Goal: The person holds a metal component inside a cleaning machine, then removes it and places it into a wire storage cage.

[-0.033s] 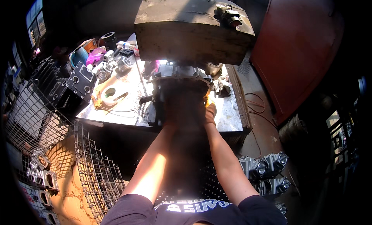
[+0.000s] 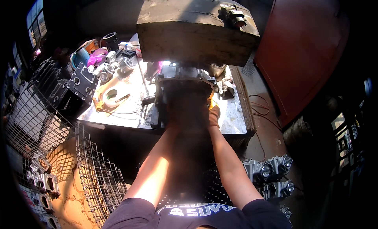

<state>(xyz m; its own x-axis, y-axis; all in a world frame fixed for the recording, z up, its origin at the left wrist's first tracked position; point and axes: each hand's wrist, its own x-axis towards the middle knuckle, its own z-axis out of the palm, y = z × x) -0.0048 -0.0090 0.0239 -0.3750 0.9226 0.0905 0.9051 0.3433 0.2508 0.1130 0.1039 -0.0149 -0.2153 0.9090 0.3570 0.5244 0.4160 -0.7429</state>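
Note:
A grey metal housing (image 2: pixel 185 73) stands at the near middle of the worktable, its near side in deep shadow. My right hand (image 2: pixel 214 114), in an orange-yellow work glove, is at the housing's right edge with its fingers closed against the rim. On the near left, my left hand (image 2: pixel 173 118) reaches into the shadow beside the housing. Only its dim outline shows, and its fingers are hidden. A dark block (image 2: pixel 155 118) lies against the housing's lower left side.
A big wooden box-like block (image 2: pixel 193 41) overhangs the back of the worktable (image 2: pixel 130 118). Tape (image 2: pixel 110 96) and metal parts lie on the left. Wire baskets (image 2: pixel 92 170) flank the left, castings (image 2: pixel 271 170) the lower right. A red panel (image 2: pixel 305 51) stands right, a hose (image 2: pixel 262 108) below.

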